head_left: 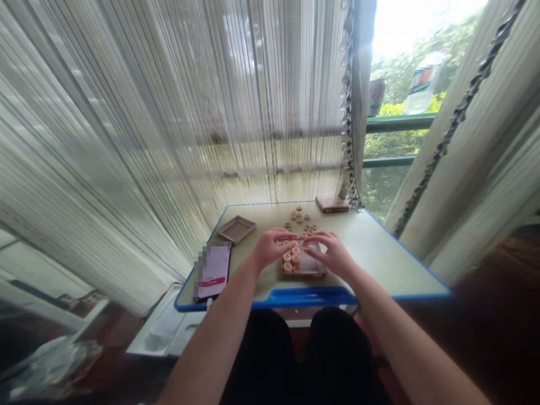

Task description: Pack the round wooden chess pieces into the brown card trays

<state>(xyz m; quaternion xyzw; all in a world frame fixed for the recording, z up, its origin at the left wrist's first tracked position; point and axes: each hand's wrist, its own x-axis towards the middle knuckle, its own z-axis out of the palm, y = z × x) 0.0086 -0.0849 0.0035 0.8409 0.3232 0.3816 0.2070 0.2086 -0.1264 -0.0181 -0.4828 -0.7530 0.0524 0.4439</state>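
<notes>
Over one wooden box (310, 265) at the desk (379, 253) front, left hand (269, 248) and right hand (335, 254) met fingertip to fingertip, grip unclear; two loose disc clusters (298, 215) lay beyond, one phone (213, 271) leftward.

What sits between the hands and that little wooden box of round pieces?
Nothing visible. The left hand and right hand are right over the wooden box, fingertips close together. Loose round pieces lie beyond it on the table.

The left hand (270, 247) and right hand (334, 254) reach forward, palms down, curled fingertips nearly meeting.
</notes>
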